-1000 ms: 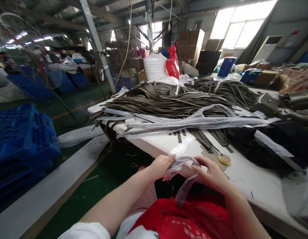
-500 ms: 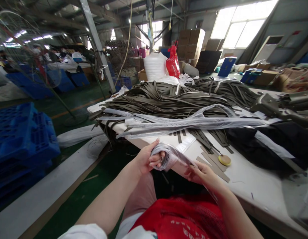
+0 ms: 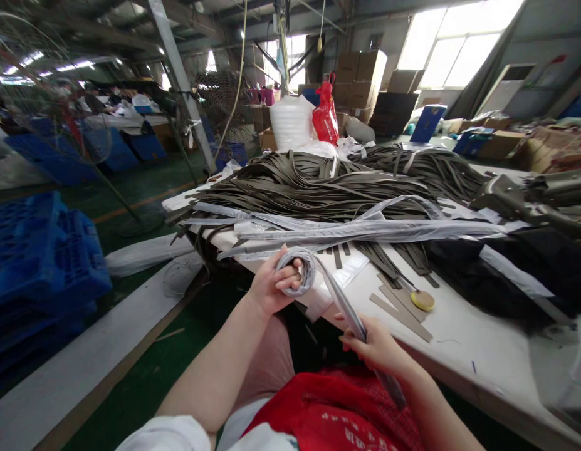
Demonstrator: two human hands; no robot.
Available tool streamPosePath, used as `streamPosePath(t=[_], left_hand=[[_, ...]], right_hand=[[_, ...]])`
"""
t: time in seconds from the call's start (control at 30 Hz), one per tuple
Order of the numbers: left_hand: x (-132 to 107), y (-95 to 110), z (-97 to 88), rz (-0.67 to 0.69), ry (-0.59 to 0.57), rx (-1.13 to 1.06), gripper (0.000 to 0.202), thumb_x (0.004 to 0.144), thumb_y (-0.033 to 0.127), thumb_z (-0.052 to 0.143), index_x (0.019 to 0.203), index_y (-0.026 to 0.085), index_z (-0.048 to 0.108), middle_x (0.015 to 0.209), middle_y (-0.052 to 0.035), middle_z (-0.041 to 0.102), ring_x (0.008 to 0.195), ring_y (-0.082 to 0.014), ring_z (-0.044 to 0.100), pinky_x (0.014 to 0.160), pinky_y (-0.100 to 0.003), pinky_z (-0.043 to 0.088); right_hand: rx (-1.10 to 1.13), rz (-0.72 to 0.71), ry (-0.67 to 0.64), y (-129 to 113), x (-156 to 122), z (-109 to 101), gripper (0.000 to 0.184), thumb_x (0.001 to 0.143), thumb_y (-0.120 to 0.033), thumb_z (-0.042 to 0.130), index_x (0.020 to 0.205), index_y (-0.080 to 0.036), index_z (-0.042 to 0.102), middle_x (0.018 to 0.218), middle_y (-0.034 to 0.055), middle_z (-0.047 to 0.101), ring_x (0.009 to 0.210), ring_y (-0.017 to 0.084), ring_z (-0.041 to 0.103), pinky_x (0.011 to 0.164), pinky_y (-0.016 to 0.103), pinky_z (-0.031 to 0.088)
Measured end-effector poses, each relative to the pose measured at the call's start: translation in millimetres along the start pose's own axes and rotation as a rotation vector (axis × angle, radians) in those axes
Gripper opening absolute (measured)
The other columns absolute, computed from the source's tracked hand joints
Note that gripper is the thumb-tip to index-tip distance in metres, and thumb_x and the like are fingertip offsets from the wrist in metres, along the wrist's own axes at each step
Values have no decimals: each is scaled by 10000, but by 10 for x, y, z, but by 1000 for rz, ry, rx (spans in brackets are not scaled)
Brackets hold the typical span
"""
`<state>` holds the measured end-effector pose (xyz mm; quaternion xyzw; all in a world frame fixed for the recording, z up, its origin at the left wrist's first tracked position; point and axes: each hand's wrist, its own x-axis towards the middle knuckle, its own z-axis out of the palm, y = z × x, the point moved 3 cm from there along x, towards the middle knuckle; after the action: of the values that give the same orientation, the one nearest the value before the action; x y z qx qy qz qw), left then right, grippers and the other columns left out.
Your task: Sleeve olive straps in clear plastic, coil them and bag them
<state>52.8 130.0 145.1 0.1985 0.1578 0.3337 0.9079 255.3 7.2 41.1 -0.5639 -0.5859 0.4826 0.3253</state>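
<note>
A coiled strip in clear plastic wrap [image 3: 308, 270] is held by my left hand [image 3: 274, 285], whose fingers reach through the coil's middle. From the coil, its loose length runs down to the right. My right hand [image 3: 368, 341] grips that length near the table's front edge, and the tail hangs below over the red apron [image 3: 328, 407]. Just beyond the coil, several long strips in clear plastic [image 3: 365, 230] lie across the white table [image 3: 478, 338]. Behind them is a large heap of dark grey-green strips [image 3: 290, 188].
A round yellow object [image 3: 422, 300] and flat grey-brown pieces [image 3: 400, 313] lie on the table at right, near black fabric [image 3: 511, 269]. Blue pallets [image 3: 41, 263] are stacked at left. A red bag [image 3: 325, 116] stands beside a white foam roll [image 3: 291, 124] at the back.
My left hand has moved slightly up and left, turning the coil's round end into view. The right hand has moved down, and the length between the hands is longer.
</note>
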Motion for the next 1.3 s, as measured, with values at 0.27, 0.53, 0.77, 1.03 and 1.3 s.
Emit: streamPosePath(t=[0.27, 0.53, 0.77, 1.03, 1.3], left_hand=[[-19, 233, 227, 245, -12, -84, 496, 1038, 331, 255, 971, 24, 638, 522, 31, 477, 476, -95, 520, 696, -260, 551], [201, -29, -98, 746, 306, 682, 350, 967, 426, 438, 858, 152, 626, 766, -61, 637, 753, -185, 605, 822, -318, 482], [87, -1073, -234, 603, -82, 1918, 495, 949, 552, 311, 799, 163, 577, 730, -100, 605, 657, -224, 554, 628, -335, 413], [170, -1041, -415, -125, -113, 1278, 756, 877, 773, 223, 588, 171, 579, 379, 13, 447, 359, -116, 439, 429, -234, 340], [209, -1092, -367, -231, -71, 277, 687, 919, 679, 388, 721, 86, 673, 323, 91, 307, 288, -57, 288, 501, -229, 471]], right_hand=[[105, 15, -56, 40, 27, 247, 311, 948, -388, 414, 1139, -183, 549, 667, -27, 605, 443, 86, 465, 423, 201, 355], [331, -54, -281, -374, -239, 372, 433, 957, -541, 470, 933, -145, 643, 588, -8, 586, 506, 97, 482, 521, 223, 375], [461, -103, 102, -302, -243, -252, 428, 898, -585, 510, 835, -173, 610, 428, -26, 534, 334, 111, 412, 411, 254, 369], [-667, -109, 438, -236, -141, -700, 310, 917, -426, 487, 909, -212, 712, 959, 94, 743, 916, 273, 672, 835, 394, 483], [211, -104, 144, 140, 90, 301, 726, 932, -720, 116, 814, -195, 603, 603, 52, 635, 470, 176, 545, 453, 306, 413]])
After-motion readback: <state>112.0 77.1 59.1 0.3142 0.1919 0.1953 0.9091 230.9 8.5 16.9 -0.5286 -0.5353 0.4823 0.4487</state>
